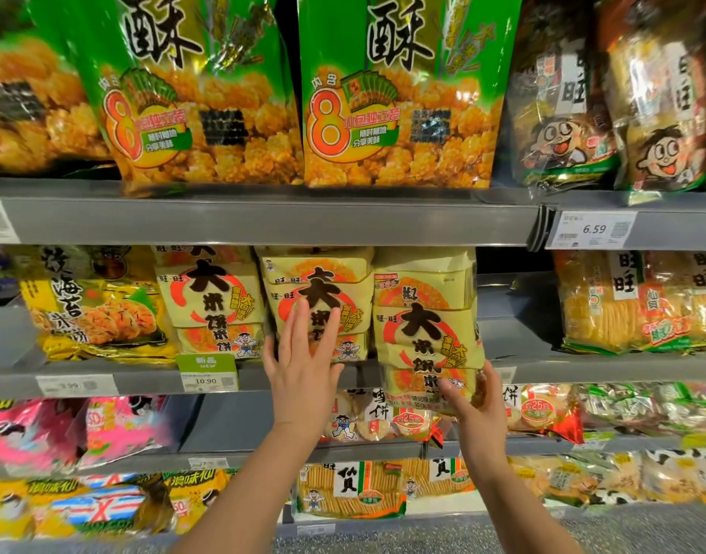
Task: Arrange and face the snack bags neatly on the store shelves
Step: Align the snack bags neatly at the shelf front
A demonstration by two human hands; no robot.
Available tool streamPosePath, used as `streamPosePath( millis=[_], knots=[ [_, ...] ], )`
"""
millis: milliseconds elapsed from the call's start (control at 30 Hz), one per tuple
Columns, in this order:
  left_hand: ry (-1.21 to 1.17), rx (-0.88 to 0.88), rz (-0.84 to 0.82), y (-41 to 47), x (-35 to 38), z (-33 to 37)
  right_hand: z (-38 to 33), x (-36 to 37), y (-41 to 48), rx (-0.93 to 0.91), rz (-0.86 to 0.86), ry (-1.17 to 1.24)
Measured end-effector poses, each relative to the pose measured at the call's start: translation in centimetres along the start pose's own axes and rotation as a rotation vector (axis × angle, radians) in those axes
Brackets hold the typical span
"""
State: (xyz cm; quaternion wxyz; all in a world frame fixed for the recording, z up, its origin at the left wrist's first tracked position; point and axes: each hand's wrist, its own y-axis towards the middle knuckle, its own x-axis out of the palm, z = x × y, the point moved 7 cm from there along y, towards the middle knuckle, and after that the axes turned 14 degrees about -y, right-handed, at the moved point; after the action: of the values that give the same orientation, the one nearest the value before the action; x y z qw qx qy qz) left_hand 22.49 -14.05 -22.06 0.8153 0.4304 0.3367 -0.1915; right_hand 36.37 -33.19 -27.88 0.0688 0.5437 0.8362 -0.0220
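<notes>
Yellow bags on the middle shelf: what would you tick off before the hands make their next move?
1. Right hand grips the right bag: ok, thumb in front, fingers behind its lower edge.
2. Right bag sits back on the shelf: not ok, its bottom hangs below the shelf lip.
3. Left hand steadies the middle bag: ok, flat fingers on its front.
4. Both bags face out: ok, print reads upright.
5. Room behind the right bag: cannot tell, hidden.
</notes>
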Motion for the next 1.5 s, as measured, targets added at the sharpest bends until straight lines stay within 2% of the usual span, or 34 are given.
streamPosePath(
  millis=[233, 500, 733, 833, 967, 1067, 1200, 1300, 1500],
  knots=[
    [-0.058, -0.018, 0.032, -1.9, -0.8, 0.5, 0.1, -0.4, -0.8, 0.041, -0.074, 0.015],
    [-0.133, 0.071, -0.112, -3.5, 1.5, 3.5, 1.2, -1.4, -1.3, 0.095, -0.185, 0.066],
    [-0.129, 0.081, -0.134, -2.7, 2.2, 4.9, -2.6, 0.6, 1.4, 0.008, -0.259, 0.132],
    [-0.178, 0.085, -0.183, -2.6, 2.8, 4.8, -2.8, 1.1, 2.4, 0.012, -0.219, 0.124],
    [-0.26, 0.004, -0.387, -2.1, 4.9, 4.4, -2.6, 2.0, 3.5, 0.0, -0.198, -0.049],
    [-0.354, -0.068, -0.455, -1.7, 6.3, 4.6, -2.2, 1.8, 4.4, -0.034, -0.065, -0.265],
    [-0.446, -0.095, -0.444, -1.6, 7.1, 4.9, -2.5, 1.3, 3.8, -0.024, 0.17, -0.536],
    [-0.467, -0.093, -0.406, -1.8, 7.3, 4.8, -2.3, 1.2, 2.0, 0.018, 0.27, -0.44],
    [-0.446, -0.096, -0.413, -1.4, 7.7, 4.8, -1.3, 1.9, 2.2, 0.054, 0.176, -0.251]
  ],
)
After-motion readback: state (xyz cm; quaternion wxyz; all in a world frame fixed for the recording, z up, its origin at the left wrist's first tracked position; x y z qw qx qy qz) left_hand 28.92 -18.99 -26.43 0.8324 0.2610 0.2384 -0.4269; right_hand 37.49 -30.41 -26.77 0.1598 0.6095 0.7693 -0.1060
